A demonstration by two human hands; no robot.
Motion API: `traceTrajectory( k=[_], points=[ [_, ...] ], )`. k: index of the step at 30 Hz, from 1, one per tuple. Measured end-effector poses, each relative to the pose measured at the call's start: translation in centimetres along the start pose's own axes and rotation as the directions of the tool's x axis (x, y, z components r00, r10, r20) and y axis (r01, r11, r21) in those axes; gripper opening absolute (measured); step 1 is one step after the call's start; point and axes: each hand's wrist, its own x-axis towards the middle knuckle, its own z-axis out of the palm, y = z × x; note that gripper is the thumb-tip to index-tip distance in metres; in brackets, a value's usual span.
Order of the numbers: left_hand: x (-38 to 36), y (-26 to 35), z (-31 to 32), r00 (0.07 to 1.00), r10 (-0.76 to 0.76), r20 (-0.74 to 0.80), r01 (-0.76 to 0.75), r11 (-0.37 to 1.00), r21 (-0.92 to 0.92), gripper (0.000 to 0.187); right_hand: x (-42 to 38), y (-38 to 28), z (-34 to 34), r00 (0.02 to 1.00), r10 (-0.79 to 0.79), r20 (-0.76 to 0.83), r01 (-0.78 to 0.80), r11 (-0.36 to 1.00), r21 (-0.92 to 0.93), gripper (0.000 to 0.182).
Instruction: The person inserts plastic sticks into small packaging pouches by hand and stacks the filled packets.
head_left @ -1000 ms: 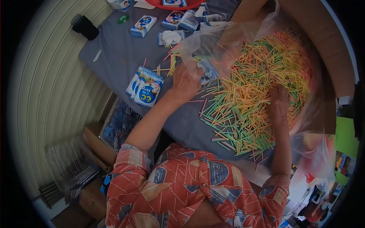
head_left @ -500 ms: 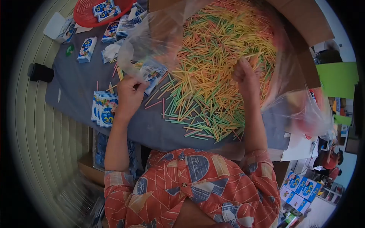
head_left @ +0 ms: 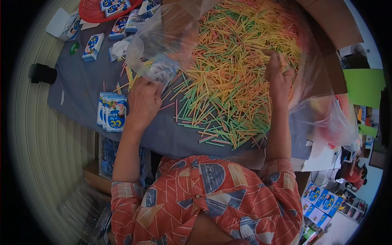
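Note:
A large heap of thin coloured sticks [head_left: 228, 85], orange, yellow, green and pink, spills from a clear plastic bag [head_left: 314, 110] onto the grey table cover. My left hand [head_left: 145, 100] is closed on the lower edge of a small blue-and-white printed packet [head_left: 166, 70], partly under the clear plastic. Over the right part of the heap, my right hand [head_left: 279, 75] is curled, with a few orange-yellow sticks showing at its fingers. Left of my left hand lies a fanned stack of blue-and-white packets [head_left: 114, 113].
A red basket [head_left: 92, 16] holding packets stands at the far left, with more packets [head_left: 93, 47] near it. A cardboard box [head_left: 330, 77] surrounds the bag's right side. A dark cylindrical object [head_left: 43, 73] sits by the left wall. Printed boxes [head_left: 320, 204] are at lower right.
My right hand has moved a little right, its fingers shifting around the sticks. My left hand has turned more back-up and still holds the packet.

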Motion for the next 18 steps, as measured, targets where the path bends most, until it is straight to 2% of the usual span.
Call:
traceTrajectory(
  k=[1,2,3,4,5,6,8,10,11,12,14,15,16,17,18],
  points=[
    [-0.1,-0.1,-0.3,0.997,-0.049,0.056,0.053,0.996,-0.068,0.008,0.0,-0.2,-1.0,0.991,0.128,0.038,-0.133,0.934,0.331,0.033],
    [-0.2,-0.4,-0.1,0.997,-0.050,0.058,0.054,0.996,-0.071,0.008,-0.1,-0.3,-1.5,0.965,0.235,0.115,-0.254,0.745,0.616,0.035],
    [-0.3,-0.8,0.3,0.982,-0.176,0.074,0.189,0.948,-0.257,0.006,-0.2,-0.3,-1.5,0.965,0.236,0.115,-0.256,0.746,0.614,0.035],
    [-0.3,-0.9,0.5,0.950,-0.291,0.111,0.310,0.849,-0.429,0.007,-0.1,-0.2,-1.5,0.968,0.197,0.157,-0.246,0.603,0.759,0.036],
    [-0.2,-0.7,0.4,0.952,-0.287,0.109,0.305,0.849,-0.431,0.007,-0.1,-0.1,-1.5,0.971,0.150,0.188,-0.235,0.434,0.869,0.038],
    [-0.1,-0.1,0.1,0.962,-0.262,0.083,0.270,0.849,-0.455,0.008,-0.2,0.1,-1.3,0.972,0.150,0.181,-0.230,0.438,0.869,0.038],
    [-0.1,1.4,-0.1,0.967,-0.247,0.060,0.245,0.844,-0.476,0.010,-0.6,0.0,-0.1,0.967,0.162,0.199,-0.235,0.255,0.938,0.040],
    [0.0,3.9,0.3,0.932,-0.269,0.244,0.363,0.679,-0.638,0.013,-1.1,-1.8,1.5,0.969,0.134,0.210,-0.234,0.197,0.952,0.040],
    [0.0,4.8,1.4,0.947,-0.229,0.225,0.320,0.628,-0.710,0.013,-1.3,-2.9,2.3,0.973,0.105,0.205,-0.219,0.143,0.965,0.039],
    [0.1,5.8,2.2,0.947,-0.233,0.222,0.321,0.631,-0.706,0.013,-1.4,-4.1,3.2,0.973,0.101,0.208,-0.220,0.138,0.966,0.039],
    [0.2,7.4,3.3,0.935,-0.213,0.284,0.354,0.503,-0.789,0.013,-1.7,-6.1,4.9,0.975,0.030,0.219,-0.220,0.181,0.959,0.039],
    [0.4,8.0,3.6,0.934,-0.218,0.282,0.355,0.503,-0.788,0.013,-1.8,-6.0,5.6,0.976,-0.022,0.216,-0.208,0.197,0.958,0.040],
    [0.5,8.4,3.8,0.941,-0.204,0.271,0.335,0.443,-0.831,0.012,-2.0,-5.7,5.8,0.975,-0.024,0.220,-0.211,0.196,0.958,0.040],
    [0.6,8.6,3.9,0.948,-0.190,0.256,0.312,0.383,-0.870,0.012,-2.2,-5.4,6.1,0.970,-0.015,0.242,-0.220,0.367,0.904,0.040],
    [0.6,8.6,3.9,0.948,-0.194,0.251,0.309,0.386,-0.869,0.012,-2.3,-5.3,6.3,0.965,-0.004,0.261,-0.220,0.526,0.821,0.041]
  ],
)
